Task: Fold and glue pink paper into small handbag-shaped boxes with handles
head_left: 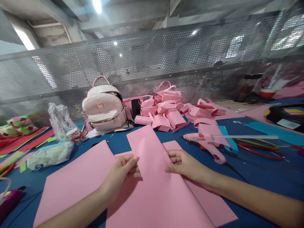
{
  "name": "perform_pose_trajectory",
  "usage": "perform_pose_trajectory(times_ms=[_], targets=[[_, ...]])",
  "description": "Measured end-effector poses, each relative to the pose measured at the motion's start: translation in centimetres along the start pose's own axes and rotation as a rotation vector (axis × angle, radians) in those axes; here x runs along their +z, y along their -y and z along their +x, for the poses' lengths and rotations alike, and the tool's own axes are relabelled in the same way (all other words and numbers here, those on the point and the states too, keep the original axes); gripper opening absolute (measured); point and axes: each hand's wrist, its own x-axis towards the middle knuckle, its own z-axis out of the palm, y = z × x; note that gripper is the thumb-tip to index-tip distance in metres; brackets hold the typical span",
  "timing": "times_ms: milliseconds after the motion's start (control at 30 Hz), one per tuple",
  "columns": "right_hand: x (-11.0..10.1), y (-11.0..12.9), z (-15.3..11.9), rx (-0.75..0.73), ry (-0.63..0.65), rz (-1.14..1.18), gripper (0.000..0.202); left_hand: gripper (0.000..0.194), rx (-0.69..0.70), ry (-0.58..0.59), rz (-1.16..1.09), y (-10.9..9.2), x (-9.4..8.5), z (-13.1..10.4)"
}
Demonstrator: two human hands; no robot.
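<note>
Between my hands is a large pink paper sheet (154, 196), its narrower upper part raised off the table. My left hand (125, 167) pinches the left edge of that part between thumb and fingers. On the opposite edge, my right hand (179, 163) grips the same sheet with thumb in front and fingers curled behind. Another pink sheet (76, 180) lies flat to the left, and more pink paper shows under the held sheet on the right. A pink glue gun (209, 139) with a clear glue stick rests beyond my right hand.
Several small pink paper baskets (168, 110) are heaped at the back beside a pale backpack (103, 107). Scissors with red handles (261, 150) lie at right. A plastic packet (51, 155) sits at left. A perforated metal panel (142, 63) borders the blue table.
</note>
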Motion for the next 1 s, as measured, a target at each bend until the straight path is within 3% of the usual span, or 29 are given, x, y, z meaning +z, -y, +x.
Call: perform_pose_trajectory(times_ms=[200, 767, 1000], targets=[[0.07, 0.32, -0.01, -0.009, 0.007, -0.067, 0.059, 0.045, -0.104, 0.043, -0.035, 1.06, 0.34, -0.34], [0.02, 0.13, -0.1, -0.033, 0.011, -0.128, 0.057, 0.044, -0.065, 0.048, 0.056, 0.41, 0.33, -0.18], [0.17, 0.24, -0.15, -0.049, -0.086, -0.207, 0.044, 0.048, -0.049, 0.011, 0.061, 0.47, 0.05, 0.06]])
